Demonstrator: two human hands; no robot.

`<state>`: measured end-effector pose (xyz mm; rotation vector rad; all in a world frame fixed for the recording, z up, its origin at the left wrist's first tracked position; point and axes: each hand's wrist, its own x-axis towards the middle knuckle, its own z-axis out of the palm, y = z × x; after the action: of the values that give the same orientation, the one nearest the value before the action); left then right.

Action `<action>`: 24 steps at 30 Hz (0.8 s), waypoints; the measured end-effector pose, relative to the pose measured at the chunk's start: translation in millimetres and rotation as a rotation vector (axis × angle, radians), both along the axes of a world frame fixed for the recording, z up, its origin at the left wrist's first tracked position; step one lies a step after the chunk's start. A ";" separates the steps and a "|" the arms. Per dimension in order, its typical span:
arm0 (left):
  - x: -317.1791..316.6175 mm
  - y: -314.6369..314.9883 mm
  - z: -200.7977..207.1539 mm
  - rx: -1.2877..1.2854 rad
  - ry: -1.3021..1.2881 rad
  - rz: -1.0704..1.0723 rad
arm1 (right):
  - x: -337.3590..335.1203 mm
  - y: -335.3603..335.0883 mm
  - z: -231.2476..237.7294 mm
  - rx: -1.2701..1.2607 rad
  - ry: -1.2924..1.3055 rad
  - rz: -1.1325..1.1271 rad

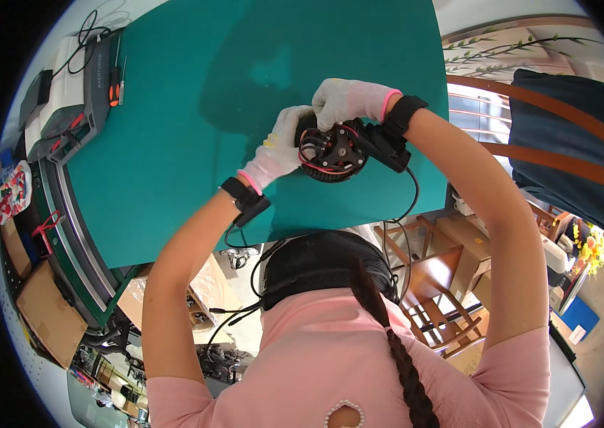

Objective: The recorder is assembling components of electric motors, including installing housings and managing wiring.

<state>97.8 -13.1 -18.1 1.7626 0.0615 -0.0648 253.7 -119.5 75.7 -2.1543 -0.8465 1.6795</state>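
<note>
Since wires (309,150) show, the black device (343,153) looks unfinished. My left hand (275,153) grips it at nine o'clock; my right hand (350,102) curls at twelve, grasp unclear.

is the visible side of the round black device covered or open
Open: on the round black device, wires and a hub with screws show, with no cover over them.

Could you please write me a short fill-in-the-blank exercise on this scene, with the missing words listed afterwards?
1. The left hand and right hand wear pale gloves trimmed in ____ at the wrist.
2. The round device between the hands is mainly ____ in colour.
3. The orange-handled tool lies toward the ____ side of the green tabletop.

Missing words: pink; black; left.
</note>
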 end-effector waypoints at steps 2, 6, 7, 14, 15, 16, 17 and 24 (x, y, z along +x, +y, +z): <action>3.9 9.4 1.0 -0.332 0.231 -0.062 | 2.3 3.3 1.1 -0.013 -0.048 0.085; 10.4 25.5 8.1 -0.067 0.359 -0.194 | 1.9 1.3 0.7 0.038 -0.117 0.170; 11.7 25.9 11.0 -0.017 0.333 -0.205 | 2.0 -0.3 0.4 0.054 -0.123 0.173; 25.3 22.6 31.3 0.266 0.394 -0.287 | 0.1 -0.2 0.4 0.174 -0.083 0.208; 25.7 22.8 32.5 0.268 0.388 -0.291 | 0.0 1.5 1.5 0.142 -0.095 0.222; 25.4 23.2 32.8 0.270 0.371 -0.287 | -0.3 3.6 2.6 0.149 -0.110 0.259; 25.1 24.2 32.4 0.272 0.361 -0.295 | -1.1 5.8 3.5 0.130 -0.133 0.299; 26.3 31.4 23.9 0.046 0.418 -0.311 | -2.3 5.7 6.4 0.168 -0.111 0.341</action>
<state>124.2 18.4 5.8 1.7668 0.0920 -0.6614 251.4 -113.8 82.0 -2.0931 -1.4006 1.5758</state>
